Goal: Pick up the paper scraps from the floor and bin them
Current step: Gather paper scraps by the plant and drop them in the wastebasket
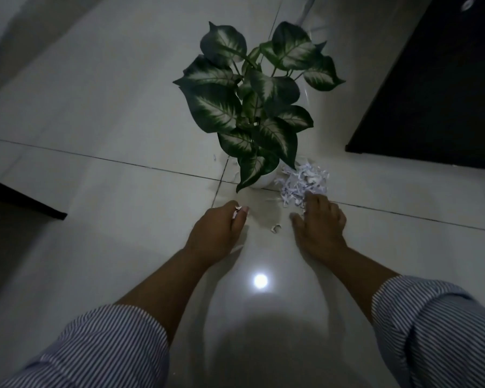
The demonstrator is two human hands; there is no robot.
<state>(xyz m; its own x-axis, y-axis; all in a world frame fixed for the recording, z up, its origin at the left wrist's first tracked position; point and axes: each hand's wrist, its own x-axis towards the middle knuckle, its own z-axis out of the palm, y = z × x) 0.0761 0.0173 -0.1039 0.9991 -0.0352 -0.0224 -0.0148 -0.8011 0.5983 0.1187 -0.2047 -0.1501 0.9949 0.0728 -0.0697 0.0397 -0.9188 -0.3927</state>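
A heap of white paper scraps (303,182) lies on the pale tiled floor just right of a plant pot. My right hand (319,222) rests palm down at the near edge of that heap, fingers spread, fingertips touching the scraps. My left hand (219,228) is a little to the left, fingers pinched on a small paper scrap (238,210). One loose scrap (276,228) lies on the floor between my hands. A tiny scrap (214,158) sits farther off to the left of the pot. No bin is in view.
A leafy green-and-white plant (252,102) in a white pot (261,179) stands right behind the heap. Dark furniture (437,88) fills the right rear, and another dark edge (23,200) juts in at the left. A lamp reflection (260,280) glares on the floor.
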